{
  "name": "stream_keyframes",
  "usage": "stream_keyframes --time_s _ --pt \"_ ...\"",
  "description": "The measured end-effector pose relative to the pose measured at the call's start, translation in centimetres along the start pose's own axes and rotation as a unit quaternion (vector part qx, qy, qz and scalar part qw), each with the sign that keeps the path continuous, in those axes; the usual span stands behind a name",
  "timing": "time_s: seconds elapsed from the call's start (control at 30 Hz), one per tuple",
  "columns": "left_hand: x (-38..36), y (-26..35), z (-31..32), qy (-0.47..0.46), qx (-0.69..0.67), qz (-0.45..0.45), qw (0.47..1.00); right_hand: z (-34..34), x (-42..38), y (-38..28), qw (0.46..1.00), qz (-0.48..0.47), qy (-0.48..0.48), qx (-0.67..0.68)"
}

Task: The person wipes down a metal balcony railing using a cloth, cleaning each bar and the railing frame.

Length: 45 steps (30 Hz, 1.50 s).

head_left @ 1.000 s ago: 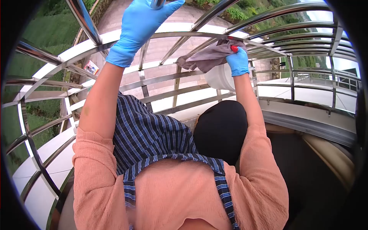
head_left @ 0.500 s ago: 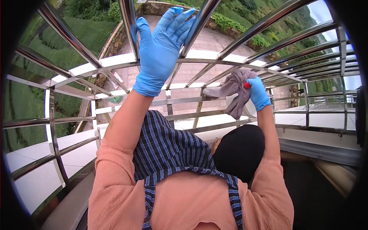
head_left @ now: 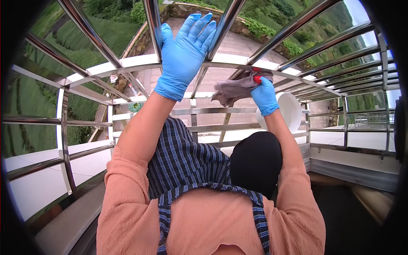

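My left hand [head_left: 182,57], in a blue glove, is raised between two upright metal bars of the railing. Its fingers are stretched out and spread. The thumb side meets the left bar [head_left: 153,25], and the little-finger side lies against the right bar [head_left: 225,27]. My right hand [head_left: 265,97], also blue-gloved but with red at the fingertips, grips a greyish-purple cloth [head_left: 236,87]. The cloth hangs bunched to the left of that hand, just below the curved horizontal rail [head_left: 238,63]. Part of it passes behind the bars, so whether it touches the metal is hard to tell.
A white bucket [head_left: 290,111] stands behind my right wrist. Shiny railing bars surround me in front and on both sides. Below lies a paved ground [head_left: 178,25], with green plants [head_left: 68,38] beyond. My bent knee [head_left: 257,163] is close under the right forearm.
My right hand has moved left and swung the cloth up toward the bars, uncovering more of the bucket. The left hand stays between the same bars; the whole view has shifted slightly.
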<state>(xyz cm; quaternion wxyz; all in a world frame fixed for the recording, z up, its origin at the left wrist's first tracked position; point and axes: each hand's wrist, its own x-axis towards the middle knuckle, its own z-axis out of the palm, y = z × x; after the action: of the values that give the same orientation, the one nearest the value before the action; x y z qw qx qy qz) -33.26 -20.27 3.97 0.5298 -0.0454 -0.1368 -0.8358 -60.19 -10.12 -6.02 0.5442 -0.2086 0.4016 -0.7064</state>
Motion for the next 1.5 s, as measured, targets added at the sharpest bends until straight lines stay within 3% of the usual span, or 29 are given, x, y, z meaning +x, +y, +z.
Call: stream_keyframes --time_s 0.17,0.27,0.33,0.4,0.47,0.53,0.57,0.63,0.73,0.8,0.83,0.87,0.93,1.03,1.07,1.17,1.27,1.3,1.4,1.5 --pt "0.0 0.0 -0.7 0.002 0.014 -0.01 1.0 1.3 -0.9 1.4 0.988 -0.027 -0.027 -0.152" --pt "0.0 0.0 -0.1 -0.008 -0.017 -0.018 1.0 2.1 -1.3 1.1 0.932 -0.01 -0.059 -0.357" --pt "0.1 0.1 0.3 -0.04 -0.095 -0.027 0.994 2.0 -1.6 0.6 0.916 -0.008 -0.073 -0.394" --pt "0.1 0.1 0.9 -0.037 -0.071 -0.032 0.996 2.3 -2.2 -0.2 0.907 -0.029 -0.104 -0.408" --pt "0.5 0.3 0.1 -0.044 -0.025 -0.048 0.998 1.6 -2.8 -0.7 0.967 -0.02 -0.044 -0.249" --pt "0.3 -0.4 0.0 -0.067 0.119 -0.025 0.99 -1.6 -1.8 -1.6 0.997 -0.008 0.06 -0.054" --pt "0.3 -0.8 0.7 -0.083 0.169 -0.017 0.982 -4.0 -0.8 -2.2 0.99 -0.005 0.097 -0.102" --pt "0.3 -1.0 1.1 -0.107 0.229 -0.014 0.967 -5.2 0.1 -1.2 0.915 -0.132 0.036 -0.379" --pt "0.4 -0.9 1.5 -0.121 0.235 -0.028 0.964 -3.9 -0.2 -0.8 0.965 -0.087 0.028 -0.244" --pt "1.0 -1.2 0.4 -0.138 0.231 -0.022 0.963 -2.0 -1.2 -0.8 0.998 0.009 0.038 -0.04" --pt "1.0 -1.2 0.2 -0.134 0.235 -0.02 0.963 -2.1 -1.1 -0.4 0.984 -0.026 -0.052 -0.168" --pt "1.1 -1.4 0.1 -0.129 0.24 -0.019 0.962 0.3 -1.9 0.1 0.973 -0.002 -0.083 -0.217" --pt "0.7 -1.4 0.4 -0.131 0.268 -0.025 0.954 2.0 -2.4 0.1 0.971 -0.022 -0.032 -0.235" --pt "0.6 -1.2 0.6 -0.134 0.305 -0.033 0.942 4.0 -3.3 -2.6 0.908 0.011 -0.069 -0.414" --pt "0.4 -1.3 0.8 -0.127 0.302 -0.038 0.944 4.5 -3.6 -3.1 0.908 0.037 -0.041 -0.415" --pt "0.0 -1.3 1.1 -0.121 0.308 -0.042 0.943 6.4 -4.6 -3.8 0.904 0.12 0.024 -0.409" --pt "0.0 -1.0 1.0 -0.136 0.335 -0.03 0.932 9.6 -5.1 -3.0 0.941 0.198 -0.012 -0.274" --pt "-0.2 -0.9 1.4 -0.13 0.342 -0.033 0.93 9.1 -4.2 -2.6 0.952 0.223 -0.086 -0.193" --pt "0.0 -0.6 1.2 -0.115 0.333 -0.052 0.935 9.4 -4.2 0.4 0.966 0.241 -0.048 -0.085" --pt "0.2 -0.8 0.2 -0.112 0.302 -0.058 0.945 10.2 -4.0 2.5 0.969 0.234 -0.053 -0.063"
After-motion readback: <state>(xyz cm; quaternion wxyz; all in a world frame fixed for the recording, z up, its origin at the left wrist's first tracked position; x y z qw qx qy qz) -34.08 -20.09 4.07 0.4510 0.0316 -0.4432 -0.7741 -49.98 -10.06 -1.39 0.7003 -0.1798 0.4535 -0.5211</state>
